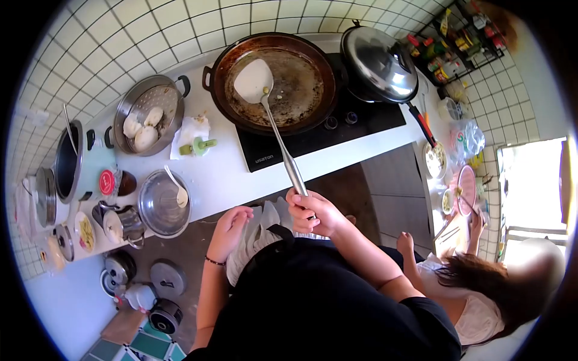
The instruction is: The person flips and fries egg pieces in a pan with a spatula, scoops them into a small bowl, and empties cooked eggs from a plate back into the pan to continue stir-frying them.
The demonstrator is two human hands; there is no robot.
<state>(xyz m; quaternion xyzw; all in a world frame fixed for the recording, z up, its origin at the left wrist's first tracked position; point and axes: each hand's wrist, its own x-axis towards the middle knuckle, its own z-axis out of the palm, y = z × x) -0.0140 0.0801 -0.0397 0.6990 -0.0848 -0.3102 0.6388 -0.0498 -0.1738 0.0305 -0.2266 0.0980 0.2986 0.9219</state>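
Observation:
My right hand is wrapped round the handle of a metal spatula. The spatula's broad blade is over a large brown-rimmed pan, with small food bits stuck near its neck. Whether the blade touches the pan bottom I cannot tell. Burnt residue coats the inside of this pan, which sits on a black cooktop. In front of my body, short of the counter edge, my left hand hangs with loosely bent fingers and nothing visible in it.
A lidded pan stands right of the large pan. To the left are a steamer pot with white buns, a green-handled brush and a metal bowl. Another person works at the right, near a pink basket.

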